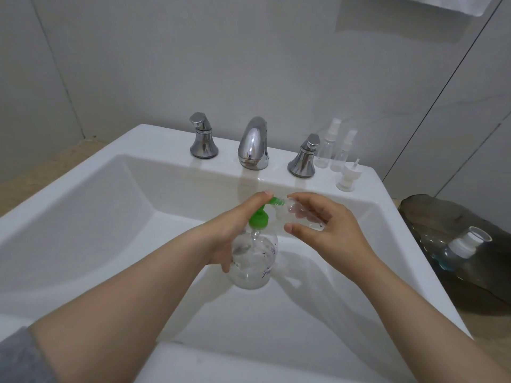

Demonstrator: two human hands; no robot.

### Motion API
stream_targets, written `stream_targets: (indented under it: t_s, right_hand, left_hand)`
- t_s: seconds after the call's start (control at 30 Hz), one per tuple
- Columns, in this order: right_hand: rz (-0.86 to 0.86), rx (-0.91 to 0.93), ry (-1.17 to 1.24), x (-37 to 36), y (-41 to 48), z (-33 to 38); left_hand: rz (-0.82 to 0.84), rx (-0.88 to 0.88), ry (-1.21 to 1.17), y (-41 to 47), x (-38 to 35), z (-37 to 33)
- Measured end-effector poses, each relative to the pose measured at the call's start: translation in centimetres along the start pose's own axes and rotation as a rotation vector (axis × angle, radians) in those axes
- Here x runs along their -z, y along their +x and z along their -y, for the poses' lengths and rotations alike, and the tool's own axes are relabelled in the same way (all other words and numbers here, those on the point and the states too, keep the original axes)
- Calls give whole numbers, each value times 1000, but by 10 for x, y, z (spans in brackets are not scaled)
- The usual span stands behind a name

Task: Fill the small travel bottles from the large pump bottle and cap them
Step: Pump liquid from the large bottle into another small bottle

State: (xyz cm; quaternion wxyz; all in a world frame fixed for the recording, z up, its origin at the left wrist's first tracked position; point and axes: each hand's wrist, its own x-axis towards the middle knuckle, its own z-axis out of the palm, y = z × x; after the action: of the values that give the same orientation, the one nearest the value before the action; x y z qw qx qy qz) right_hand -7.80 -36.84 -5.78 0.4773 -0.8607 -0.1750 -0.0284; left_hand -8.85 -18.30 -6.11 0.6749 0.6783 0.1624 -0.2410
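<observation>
Grips pump bottle (253,261) in left hand (229,230) over sink (226,168), finger on top to dispense. Pinches travel bottle (293,214) in right hand (326,225), mouth tilted to nozzle (276,201) to catch flow; fill apparently low. Two capped bottles (327,153) at back right corner.

One large pump bottle (253,261). Three small travel bottles: one held travel bottle (293,214) and two capped spray bottles (327,150) (343,157) at the sink's (166,139) back right corner. One loose spray cap (347,178), one spout (253,143), two tap handles (203,139) (304,158), one water jug (456,250).
</observation>
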Motion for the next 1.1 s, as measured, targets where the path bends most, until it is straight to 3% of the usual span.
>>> stream_targets:
  t_s: [1.1]
  right_hand:
    - [5, -3, -6, 0, 1, -2]
  left_hand:
    - [2, 4, 25, 0, 0, 1]
